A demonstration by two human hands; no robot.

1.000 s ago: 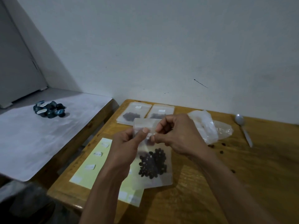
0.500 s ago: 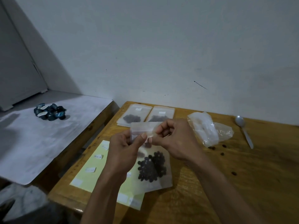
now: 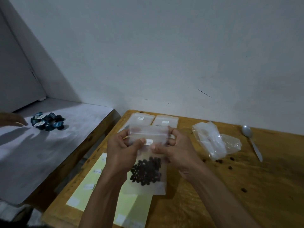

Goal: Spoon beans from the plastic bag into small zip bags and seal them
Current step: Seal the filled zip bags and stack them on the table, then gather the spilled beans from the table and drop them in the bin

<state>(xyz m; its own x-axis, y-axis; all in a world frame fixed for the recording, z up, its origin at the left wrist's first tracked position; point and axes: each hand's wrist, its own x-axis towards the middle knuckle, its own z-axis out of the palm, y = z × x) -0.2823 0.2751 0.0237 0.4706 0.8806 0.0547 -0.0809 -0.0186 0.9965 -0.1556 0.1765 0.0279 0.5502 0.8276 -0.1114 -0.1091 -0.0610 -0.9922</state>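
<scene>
Left hand (image 3: 120,152): grip clamped on the left end of the zip bag's top edge, thumb in front, fingers behind.
Right hand (image 3: 176,151): grip clamped on the right end of the same edge, thumb tip pressed to the front just below the strip.
Zip bag (image 3: 148,163): held up between both hands above the near-left part of the tabletop; its top is blurred, and a small white label shows between the two thumbs.
Beans (image 3: 146,171): a dark cluster sagging in the lower half of the held bag.
Filled bags (image 3: 155,120): two flat bags with white labels, side by side at the far edge, partly hidden behind the held one.
Plastic bag (image 3: 213,142): crumpled and clear, lying right of the hands.
Loose beans (image 3: 230,167): a few scattered on the wood near the plastic bag.
Spoon (image 3: 251,140): lying far right, bowl toward the wall, well apart from the hands.
Yellow sheet (image 3: 102,183): flat at the near-left, carrying small white labels, under the forearms.
Tabletop (image 3: 263,186): bare wood.
Dark blue caps (image 3: 46,123): a small heap on the white surface to the left.
</scene>
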